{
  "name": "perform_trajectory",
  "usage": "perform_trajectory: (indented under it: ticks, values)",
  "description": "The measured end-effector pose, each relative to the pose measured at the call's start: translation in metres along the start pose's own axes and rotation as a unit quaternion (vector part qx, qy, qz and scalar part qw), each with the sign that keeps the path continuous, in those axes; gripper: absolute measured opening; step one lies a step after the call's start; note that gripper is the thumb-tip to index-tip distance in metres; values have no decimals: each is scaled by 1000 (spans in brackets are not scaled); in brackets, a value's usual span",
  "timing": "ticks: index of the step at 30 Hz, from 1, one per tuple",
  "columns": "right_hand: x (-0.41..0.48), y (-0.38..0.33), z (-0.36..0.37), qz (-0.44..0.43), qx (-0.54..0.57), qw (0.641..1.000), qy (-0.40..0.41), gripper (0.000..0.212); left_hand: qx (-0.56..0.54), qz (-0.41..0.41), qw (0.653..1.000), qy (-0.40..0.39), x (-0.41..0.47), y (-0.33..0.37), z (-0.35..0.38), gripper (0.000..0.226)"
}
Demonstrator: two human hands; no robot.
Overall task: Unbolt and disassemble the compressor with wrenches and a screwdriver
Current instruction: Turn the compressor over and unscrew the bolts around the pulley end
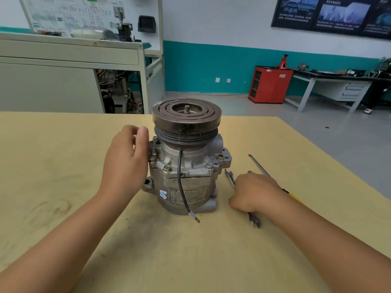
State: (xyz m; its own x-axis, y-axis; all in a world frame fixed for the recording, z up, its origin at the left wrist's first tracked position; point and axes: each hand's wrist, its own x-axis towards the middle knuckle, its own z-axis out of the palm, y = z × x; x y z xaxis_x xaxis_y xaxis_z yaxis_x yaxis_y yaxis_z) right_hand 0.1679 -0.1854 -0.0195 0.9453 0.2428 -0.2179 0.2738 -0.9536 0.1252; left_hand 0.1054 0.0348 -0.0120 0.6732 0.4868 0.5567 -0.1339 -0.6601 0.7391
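A grey metal compressor (186, 166) stands upright in the middle of the tan table (63, 166), its dark grooved pulley on top and a black wire hanging down its front. My left hand (127, 163) is beside the compressor's left flank, fingers straight, blurred; contact is unclear. My right hand (254, 193) lies on the table to the compressor's right, fingers curled round a steel wrench (255, 220) whose jaws stick out on both sides of the hand. A second wrench end (250, 171) peeks out behind the hand. A screwdriver (260, 166) with a yellow handle lies behind it.
Several bolts ring the compressor's flange (220, 157). Beyond the table's far edge are a grey cabinet (63, 60), a red cabinet (270, 84) and a workbench (338, 81) against the teal wall.
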Motion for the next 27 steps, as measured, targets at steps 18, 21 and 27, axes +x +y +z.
perform_trajectory:
  ticks: [18, 21, 27]
  values:
    - [-16, 48, -39, -210, 643, 728, 111, 24, -93, 123, 982, -109, -33, -20, 7, 92]
    - [-22, 42, -48, -231, 665, 702, 112, 16, -72, 121, 985, -100, -33, -20, 9, 94]
    - [-24, 26, -56, -266, 697, 645, 162, 22, -59, 122, 986, -98, -33, -20, 10, 95]
